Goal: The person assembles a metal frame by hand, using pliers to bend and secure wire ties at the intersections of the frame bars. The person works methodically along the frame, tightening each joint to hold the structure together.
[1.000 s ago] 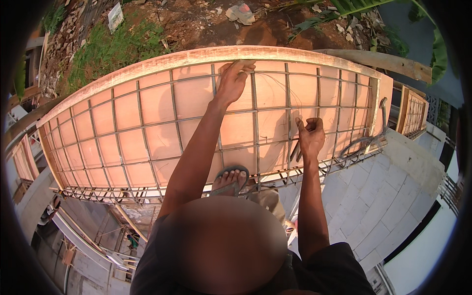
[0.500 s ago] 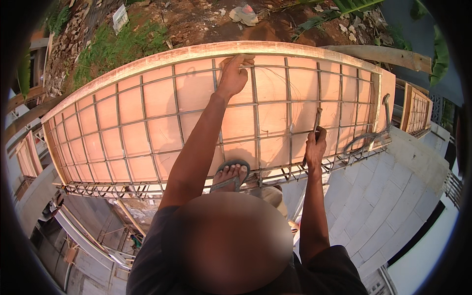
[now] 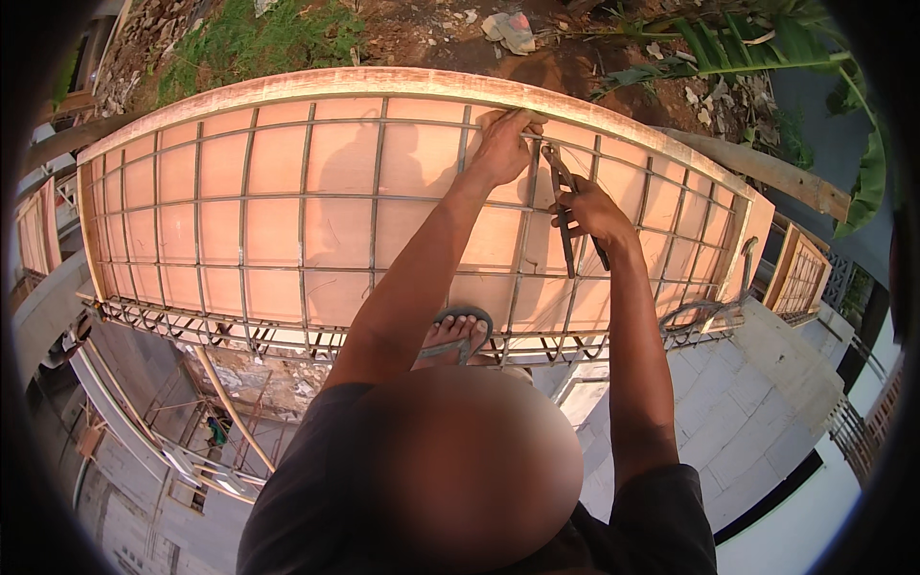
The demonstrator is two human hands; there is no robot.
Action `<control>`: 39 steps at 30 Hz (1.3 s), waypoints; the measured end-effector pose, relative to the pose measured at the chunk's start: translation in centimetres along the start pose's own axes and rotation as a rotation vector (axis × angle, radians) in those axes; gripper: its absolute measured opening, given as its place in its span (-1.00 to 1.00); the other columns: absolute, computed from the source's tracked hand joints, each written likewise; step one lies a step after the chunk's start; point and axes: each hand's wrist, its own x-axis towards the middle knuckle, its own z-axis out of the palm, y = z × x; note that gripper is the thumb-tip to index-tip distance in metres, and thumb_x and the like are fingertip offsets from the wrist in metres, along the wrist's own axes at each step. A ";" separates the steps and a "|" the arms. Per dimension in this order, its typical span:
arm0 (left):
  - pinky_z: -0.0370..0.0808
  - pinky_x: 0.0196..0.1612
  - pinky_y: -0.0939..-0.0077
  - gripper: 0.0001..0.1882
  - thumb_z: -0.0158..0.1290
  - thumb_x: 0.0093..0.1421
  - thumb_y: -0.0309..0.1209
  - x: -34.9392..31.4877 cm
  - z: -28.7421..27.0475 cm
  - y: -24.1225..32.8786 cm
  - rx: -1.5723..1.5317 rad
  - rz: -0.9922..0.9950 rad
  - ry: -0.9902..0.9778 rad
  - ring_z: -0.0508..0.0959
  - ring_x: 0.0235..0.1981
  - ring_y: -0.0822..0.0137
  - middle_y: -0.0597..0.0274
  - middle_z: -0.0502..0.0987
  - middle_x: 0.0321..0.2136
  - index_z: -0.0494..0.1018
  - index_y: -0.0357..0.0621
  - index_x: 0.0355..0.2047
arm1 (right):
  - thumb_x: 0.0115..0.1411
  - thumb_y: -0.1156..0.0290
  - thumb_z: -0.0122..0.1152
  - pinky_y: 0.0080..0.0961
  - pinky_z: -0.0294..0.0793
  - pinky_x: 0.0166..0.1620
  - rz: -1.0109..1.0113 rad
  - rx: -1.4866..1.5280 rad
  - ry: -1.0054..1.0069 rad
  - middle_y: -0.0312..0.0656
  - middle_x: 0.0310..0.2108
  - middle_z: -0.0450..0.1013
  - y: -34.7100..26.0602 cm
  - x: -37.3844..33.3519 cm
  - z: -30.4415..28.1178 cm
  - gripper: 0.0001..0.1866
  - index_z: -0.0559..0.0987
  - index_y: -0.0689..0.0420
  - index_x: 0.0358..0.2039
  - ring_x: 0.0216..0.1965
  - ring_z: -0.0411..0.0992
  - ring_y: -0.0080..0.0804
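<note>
My right hand (image 3: 596, 213) grips a pair of dark pincers (image 3: 561, 172), handles slightly apart, jaws up by a bar crossing near the far edge. Just left of those jaws, my left hand (image 3: 506, 146) has its fingers closed at the top bar, against the timber edge; what they pinch is hidden. Under both hands lies a grid of steel reinforcing bars (image 3: 340, 197) over an orange-brown plywood panel (image 3: 273, 225). Thin wire (image 3: 583, 165) curves beside the pincers.
A timber board (image 3: 287, 88) borders the panel's far side. My sandalled foot (image 3: 454, 335) rests at the near edge. A bundle of wire (image 3: 700, 311) and a hooked bar (image 3: 747, 268) lie at the right end. Beyond are soil, rubble and banana leaves (image 3: 767, 57); a drop shows below left.
My right hand has brought the pincers up and left from the near side to beside my left hand. The left hand has shifted slightly right along the top bar, and the view has turned slightly.
</note>
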 end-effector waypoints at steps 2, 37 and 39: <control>0.18 0.35 0.18 -0.33 -0.11 0.06 -0.84 -0.4 0.0 -0.3 -0.024 -0.042 0.009 0.62 0.13 0.15 0.21 0.73 -0.06 0.58 -0.01 0.12 | 0.54 0.30 0.03 -0.07 0.77 -0.10 0.021 0.017 0.009 0.06 -0.04 0.64 -1.4 0.4 -0.2 -0.49 0.35 0.35 0.37 -0.10 0.70 -0.16; 0.25 0.35 0.19 -0.43 -0.02 0.09 -0.78 -0.3 0.0 -0.8 -0.095 -0.005 0.021 0.63 0.11 0.16 0.18 0.70 -0.09 0.57 -0.09 0.10 | 0.25 0.27 0.49 -0.45 0.58 -0.49 -0.046 0.199 0.138 -0.19 -0.46 0.53 -1.5 -0.3 2.6 -0.38 0.38 0.42 0.09 -0.52 0.57 -0.40; 0.29 0.32 0.19 -0.42 -0.03 0.08 -0.79 -0.1 -0.2 -1.0 -0.122 -0.005 0.023 0.64 0.10 0.15 0.17 0.70 -0.09 0.56 -0.11 0.10 | 0.28 0.21 0.37 -0.10 0.66 -0.23 -0.201 -0.298 0.446 0.03 -0.36 0.59 0.0 -0.8 3.2 -0.46 0.49 0.42 0.06 -0.35 0.65 0.03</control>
